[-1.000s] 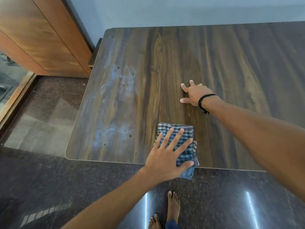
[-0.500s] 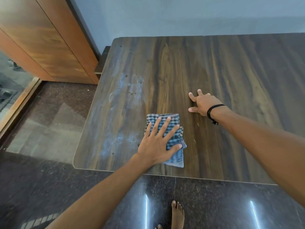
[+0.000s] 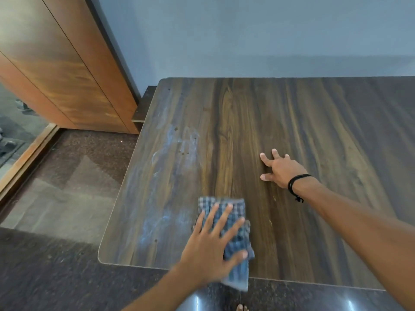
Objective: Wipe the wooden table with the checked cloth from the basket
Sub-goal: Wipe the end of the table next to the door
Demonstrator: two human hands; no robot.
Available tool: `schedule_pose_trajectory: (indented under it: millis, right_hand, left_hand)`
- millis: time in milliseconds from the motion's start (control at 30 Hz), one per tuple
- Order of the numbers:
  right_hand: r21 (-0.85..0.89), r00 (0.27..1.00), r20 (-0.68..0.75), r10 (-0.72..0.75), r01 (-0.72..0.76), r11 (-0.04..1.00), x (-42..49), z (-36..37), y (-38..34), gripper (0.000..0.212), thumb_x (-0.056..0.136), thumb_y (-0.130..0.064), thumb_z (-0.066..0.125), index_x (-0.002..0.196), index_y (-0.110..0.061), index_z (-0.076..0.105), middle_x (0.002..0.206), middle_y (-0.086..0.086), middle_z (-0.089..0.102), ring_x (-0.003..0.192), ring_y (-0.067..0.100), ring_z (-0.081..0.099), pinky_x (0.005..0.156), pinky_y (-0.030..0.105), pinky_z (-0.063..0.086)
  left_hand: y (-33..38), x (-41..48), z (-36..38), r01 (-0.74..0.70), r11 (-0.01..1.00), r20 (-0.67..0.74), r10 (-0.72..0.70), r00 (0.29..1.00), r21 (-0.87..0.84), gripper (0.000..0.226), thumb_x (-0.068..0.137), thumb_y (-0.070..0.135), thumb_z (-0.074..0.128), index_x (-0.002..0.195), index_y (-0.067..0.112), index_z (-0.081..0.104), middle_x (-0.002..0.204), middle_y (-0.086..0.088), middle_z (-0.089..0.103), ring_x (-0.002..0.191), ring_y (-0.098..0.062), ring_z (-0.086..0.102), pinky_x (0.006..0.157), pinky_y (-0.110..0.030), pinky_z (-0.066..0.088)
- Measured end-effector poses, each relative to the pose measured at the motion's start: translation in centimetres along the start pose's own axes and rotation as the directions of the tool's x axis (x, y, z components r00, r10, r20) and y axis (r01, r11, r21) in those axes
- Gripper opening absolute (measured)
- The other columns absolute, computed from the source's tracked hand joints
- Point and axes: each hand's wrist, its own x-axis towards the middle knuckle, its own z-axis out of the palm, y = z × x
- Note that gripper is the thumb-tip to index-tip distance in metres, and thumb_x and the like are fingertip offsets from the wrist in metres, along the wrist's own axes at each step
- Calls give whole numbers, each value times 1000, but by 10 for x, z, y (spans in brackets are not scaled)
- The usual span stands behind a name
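Pressing flat with fingers spread wide, the left hand [image 3: 210, 250] lies palm-down on the one checked cloth [image 3: 233, 239], a folded blue-and-white piece that sits at the near edge of the wooden counter [image 3: 314, 131]. The cloth's near end hangs just past that edge, below the left hand's thumb, and its far end shows beyond the fingertips. The right hand [image 3: 280, 169] rests open on the bare wood, farther from the person and to the right of the left hand, well apart from the cloth; its fingers are splayed, tips touching the surface, and it grips nothing. One black cord bracelet [image 3: 295, 186] circles the right wrist. Left of the left hand, pale bluish smears [image 3: 175, 158] and a few small dark spots mark the counter's surface. Beyond the counter's left edge lies a dark speckled floor [image 3: 67, 176], with a wooden cabinet [image 3: 67, 75] standing against the pale wall [image 3: 247, 37]. Toes of one bare foot [image 3: 242, 308] show at the bottom edge, below the cloth.
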Motion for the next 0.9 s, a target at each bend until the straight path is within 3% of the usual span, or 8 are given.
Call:
schedule_pose_trajectory:
  millis: [100, 233, 333, 433, 567, 600, 733, 900]
  right_hand:
    - [13, 1000, 12, -1, 1, 1000, 0, -1, -2, 77, 103, -46, 47, 160, -34, -3, 168, 8, -8, 152, 41, 7, 115, 54, 32]
    - [12, 1000, 17, 8, -8, 1000, 1, -2, -2, 79, 102, -46, 48, 160, -34, -4, 168, 7, -9, 152, 41, 7, 115, 55, 34]
    - [23, 1000, 23, 9, -9, 1000, -2, -3, -2, 80, 102, -47, 48, 159, -36, -6, 168, 6, -10, 153, 40, 6, 115, 55, 34]
    - [50, 1000, -2, -25, 25, 998, -5, -2, 1, 79, 102, -47, 47, 159, -35, -6, 167, 6, -11, 153, 40, 3, 115, 53, 35]
    - [84, 999, 2, -44, 44, 995, -1, 1, 2, 79, 103, -45, 47, 159, -34, -7, 167, 6, -15, 153, 40, 0, 112, 49, 38]
    - [85, 999, 18, -39, 37, 996, 0, -1, 2, 80, 103, -45, 47, 159, -33, -7, 166, 7, -16, 152, 40, 0, 112, 49, 39]
    - [92, 997, 57, -50, 45, 995, 3, -8, 0, 83, 102, -44, 49, 160, -30, -9, 166, 9, -17, 152, 42, -1, 113, 49, 37]
    - [122, 988, 145, -52, 35, 992, 0, -17, 2, 85, 100, -45, 52, 160, -31, -7, 167, 7, -16, 153, 41, -1, 114, 48, 35]
  left_hand:
    - [-1, -32, 7, -37, 998, -18, 38, 999, 40, 75, 92, 80, 28, 157, 44, 18, 167, 5, 12, 152, -30, 15, 113, -50, 12]
    - [-38, 45, -11, 82, 997, -35, -82, 996, -10, 73, 92, 82, 17, 156, 49, 2, 167, 8, -9, 153, -24, -14, 122, -51, 0]
    - [-65, 105, -31, 246, 969, 16, -246, 969, 28, 77, 90, 82, 11, 156, 47, -7, 164, 7, -21, 152, -24, -20, 123, -52, -4]
    - [-51, 93, -31, 165, 986, 24, -164, 986, -1, 75, 92, 81, 13, 156, 47, -6, 164, 6, -21, 151, -26, -21, 123, -51, -6]
    - [-35, 44, -19, 38, 999, 1, -38, 999, 33, 74, 91, 81, 31, 155, 43, 25, 165, 4, 20, 150, -31, 23, 113, -48, 16]
    - [-43, 56, -20, 38, 999, 17, -38, 999, 38, 74, 91, 81, 30, 155, 45, 24, 166, 5, 18, 151, -30, 21, 113, -47, 15]
    - [-87, 157, -43, 129, 992, 25, -129, 991, 10, 74, 90, 83, 16, 153, 52, -8, 164, 11, -20, 150, -21, -24, 123, -50, -4]
    - [-99, 212, -55, 199, 979, 62, -202, 977, 39, 76, 91, 81, 14, 154, 48, -12, 163, 10, -25, 150, -21, -26, 123, -51, -4]
